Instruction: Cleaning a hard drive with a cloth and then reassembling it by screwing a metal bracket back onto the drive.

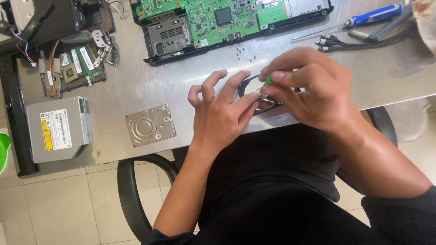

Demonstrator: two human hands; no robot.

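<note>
My left hand (222, 113) rests at the table's front edge, its fingers spread and its fingertips pressing on a black curved plastic part (247, 86). My right hand (304, 88) is closed around a small tool with a green handle (268, 80), held down on that same black part. Most of the part is hidden under both hands. A few tiny dark screws (244, 53) lie just behind my hands.
An opened laptop base with a green circuit board (213, 20) sits at the back. A hard drive (151, 124) and an optical drive (56, 129) lie to the left, beyond them loose boards (75, 66). A blue-handled screwdriver (363, 20) and cables (345, 43) lie at the right.
</note>
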